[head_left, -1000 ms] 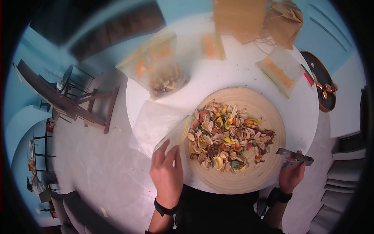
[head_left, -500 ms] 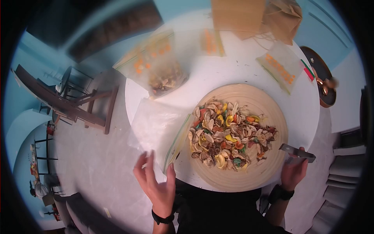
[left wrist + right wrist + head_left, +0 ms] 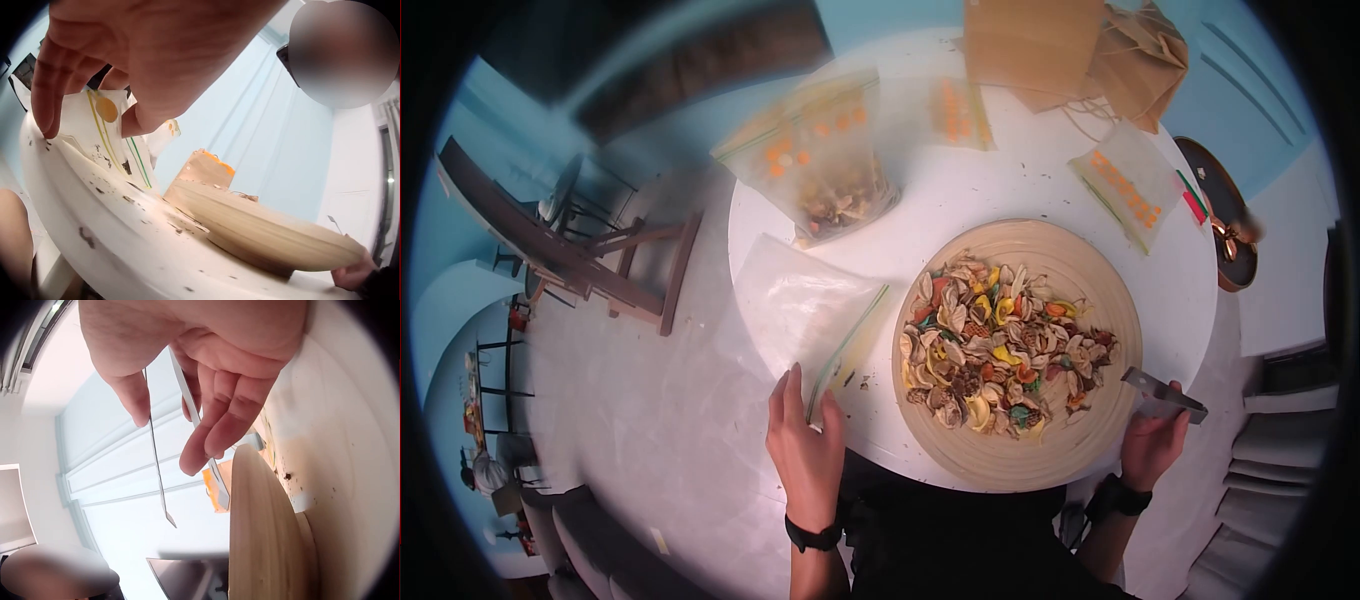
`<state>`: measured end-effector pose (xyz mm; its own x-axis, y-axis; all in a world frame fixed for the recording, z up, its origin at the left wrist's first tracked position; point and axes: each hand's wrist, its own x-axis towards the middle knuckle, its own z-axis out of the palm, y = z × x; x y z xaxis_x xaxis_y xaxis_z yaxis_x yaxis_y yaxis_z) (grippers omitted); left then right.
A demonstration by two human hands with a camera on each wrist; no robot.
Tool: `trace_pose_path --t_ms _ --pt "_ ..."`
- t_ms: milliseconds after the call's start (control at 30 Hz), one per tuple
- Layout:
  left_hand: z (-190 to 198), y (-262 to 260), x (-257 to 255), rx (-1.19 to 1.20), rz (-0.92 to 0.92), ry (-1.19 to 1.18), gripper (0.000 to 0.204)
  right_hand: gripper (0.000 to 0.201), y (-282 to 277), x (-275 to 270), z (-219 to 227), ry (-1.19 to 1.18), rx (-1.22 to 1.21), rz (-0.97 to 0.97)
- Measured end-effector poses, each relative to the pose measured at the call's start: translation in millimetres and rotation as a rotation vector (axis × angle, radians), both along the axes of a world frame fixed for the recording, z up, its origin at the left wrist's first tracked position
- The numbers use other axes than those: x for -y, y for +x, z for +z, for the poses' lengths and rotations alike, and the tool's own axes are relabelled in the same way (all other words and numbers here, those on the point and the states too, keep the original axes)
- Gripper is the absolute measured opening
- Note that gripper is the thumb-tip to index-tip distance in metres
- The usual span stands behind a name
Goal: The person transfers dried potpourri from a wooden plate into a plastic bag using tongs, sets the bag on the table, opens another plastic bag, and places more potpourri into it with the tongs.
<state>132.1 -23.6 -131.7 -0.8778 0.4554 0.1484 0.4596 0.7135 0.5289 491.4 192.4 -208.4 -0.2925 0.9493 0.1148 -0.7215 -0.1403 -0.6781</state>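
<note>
In the head view my left hand (image 3: 805, 445) is at the table's front left, fingers fairly straight and thumb spread. Its fingertips are at the near edge of a clear zip bag (image 3: 800, 305) lying flat with its green-striped mouth towards the bowl. The left wrist view shows the fingertips down at the tabletop beside plastic. My right hand (image 3: 1150, 445) holds metal tongs (image 3: 1165, 396) between thumb and fingers at the bowl's right rim; their arms stand apart with nothing between them. The wide wooden bowl (image 3: 1090, 440) carries potpourri (image 3: 1000, 350) of dried petals and cones.
A zip bag part-filled with potpourri (image 3: 835, 205) stands at the back left. Flat orange-printed zip bags (image 3: 1122, 185) and brown paper bags (image 3: 1035, 45) are farther back. A dark tray (image 3: 1230, 210) lies at the right. Small crumbs dot the white table (image 3: 870, 440).
My left hand has drawn away from the zip bag's mouth, then shifted slightly right at the near edge. The bag's mouth now lies flatter. The right hand keeps the tongs at the bowl's right rim.
</note>
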Motion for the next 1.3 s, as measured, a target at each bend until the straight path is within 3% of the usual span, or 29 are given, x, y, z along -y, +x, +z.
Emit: trace_pose_path --t_ms 167,300,400,467,533,600,633,733,900,1000,1067,1200,1233,1300 --pt "-1.2 -19.8 6.1 -0.038 0.078 0.087 0.037 0.061 0.7 6.8 14.4 0.05 0.069 -0.094" --pt "25.4 -21.0 8.6 -0.093 0.094 0.219 0.043 0.082 -21.7 20.3 72.7 0.169 0.274 -0.289" --pt "36.3 -15.9 6.3 -0.183 0.059 0.27 0.048 0.082 -31.8 26.8 100.8 0.365 0.44 -0.252" --pt "44.7 -8.7 -0.7 -0.207 0.018 0.299 0.053 0.071 -44.3 37.2 108.7 0.177 0.403 -0.282" --pt "49.2 0.1 -5.9 -0.228 -0.026 0.33 0.059 0.065 -79.9 52.1 124.8 0.475 0.474 -0.079" --pt "53.2 8.4 -9.0 -0.287 -0.172 0.28 0.07 0.061 -115.7 59.8 140.3 0.525 0.46 0.095" --pt "61.4 16.6 -8.9 -0.202 -0.177 0.249 0.072 0.057 -131.4 61.9 147.5 0.59 0.516 0.121" --pt "60.6 20.3 0.1 -0.253 -0.297 0.262 0.074 0.051 -160.6 64.1 156.0 0.751 0.635 0.14" --pt "76.6 29.4 15.2 -0.197 -0.322 0.25 0.073 0.039 -189.0 72.4 165.5 0.968 0.823 0.089" --pt "75.5 30.2 22.7 -0.219 -0.327 0.327 0.067 0.034 -202.0 76.5 153.9 0.905 0.81 0.021" --pt "75.6 20.8 29.3 -0.196 -0.317 0.536 0.061 0.034 -204.6 76.7 150.1 0.895 0.802 0.062" --pt "91.8 4.3 17.9 -0.211 -0.255 0.502 0.04 0.034 -206.2 78.9 150.2 0.813 0.811 0.187" --pt "84.4 -3.1 19.0 -0.318 -0.399 0.443 0.031 0.035 -207.0 77.4 153.2 0.876 0.786 0.144" --pt "76.3 5.6 15.7 -0.222 -0.388 0.585 0.029 0.035 -204.6 70.7 162.2 0.941 0.771 0.097"
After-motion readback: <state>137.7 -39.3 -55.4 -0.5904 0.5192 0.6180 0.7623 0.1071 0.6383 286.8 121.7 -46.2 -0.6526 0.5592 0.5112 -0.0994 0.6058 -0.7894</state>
